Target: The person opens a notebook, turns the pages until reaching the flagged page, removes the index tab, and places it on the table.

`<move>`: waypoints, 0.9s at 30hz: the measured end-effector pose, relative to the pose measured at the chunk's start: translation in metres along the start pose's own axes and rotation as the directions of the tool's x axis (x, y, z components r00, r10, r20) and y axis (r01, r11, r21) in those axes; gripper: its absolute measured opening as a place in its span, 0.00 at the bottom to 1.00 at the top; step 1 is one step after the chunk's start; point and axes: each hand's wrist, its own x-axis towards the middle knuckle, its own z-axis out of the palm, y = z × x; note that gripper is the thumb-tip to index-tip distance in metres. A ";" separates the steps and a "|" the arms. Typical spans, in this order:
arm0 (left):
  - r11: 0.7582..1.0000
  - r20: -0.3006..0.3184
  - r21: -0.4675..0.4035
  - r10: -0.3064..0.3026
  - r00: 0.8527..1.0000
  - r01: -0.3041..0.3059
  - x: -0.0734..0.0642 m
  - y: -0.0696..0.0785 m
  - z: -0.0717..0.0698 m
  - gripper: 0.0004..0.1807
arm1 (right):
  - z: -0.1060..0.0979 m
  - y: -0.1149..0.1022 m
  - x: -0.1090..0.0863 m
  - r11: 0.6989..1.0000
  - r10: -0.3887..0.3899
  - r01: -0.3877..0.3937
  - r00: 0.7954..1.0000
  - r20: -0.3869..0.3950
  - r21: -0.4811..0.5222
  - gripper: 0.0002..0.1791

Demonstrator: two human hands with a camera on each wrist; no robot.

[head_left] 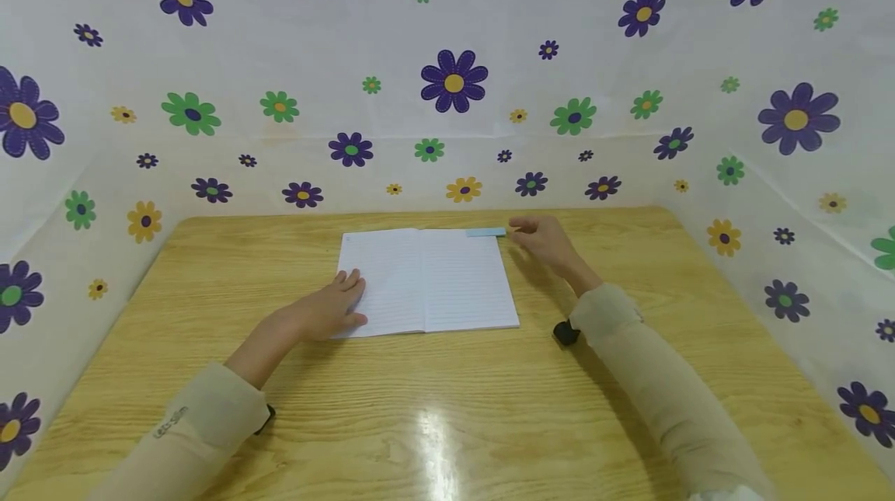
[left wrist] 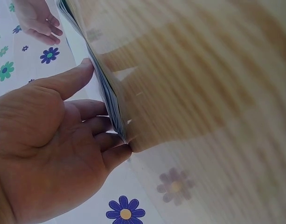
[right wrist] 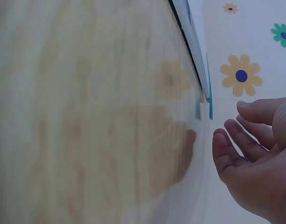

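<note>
An open notebook [head_left: 461,283] with lined white pages lies flat on the wooden table. Along its top right edge sits a light blue strip [head_left: 485,232], its end jutting past the page's corner; in the right wrist view the strip [right wrist: 210,100] appears edge-on. My left hand [head_left: 332,308] rests with fingers spread on the left page near its outer edge; the left wrist view has this hand [left wrist: 63,135] against the notebook's side [left wrist: 105,84]. Just right of the strip hovers my right hand [head_left: 545,243], fingers loosely bent and apart from it, holding nothing [right wrist: 254,154].
The wooden table [head_left: 391,400] extends around the notebook on all sides. A white cloth [head_left: 391,35] printed with flowers hangs behind it and along both sides. Dark wrist devices show at the right cuff [head_left: 565,332] and the left cuff [head_left: 265,419].
</note>
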 end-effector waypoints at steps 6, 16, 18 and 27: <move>1.000 -0.008 -0.002 0.000 1.000 0.000 0.001 -0.001 0.001 0.38 | 0.005 -0.001 0.009 1.000 -0.013 0.013 1.000 0.017 -0.017 0.22; 1.000 -0.007 -0.004 -0.012 1.000 0.012 0.001 0.002 0.000 0.37 | 0.014 0.000 0.022 0.992 0.013 -0.011 1.000 0.019 -0.129 0.21; 1.000 -0.009 -0.003 -0.011 1.000 0.011 0.001 0.001 0.001 0.37 | 0.015 0.002 0.026 0.987 0.008 -0.005 1.000 0.018 -0.159 0.20; 1.000 -0.007 -0.008 -0.017 1.000 0.017 0.002 0.000 0.002 0.38 | 0.022 0.007 0.035 0.971 -0.005 0.007 1.000 0.008 -0.240 0.18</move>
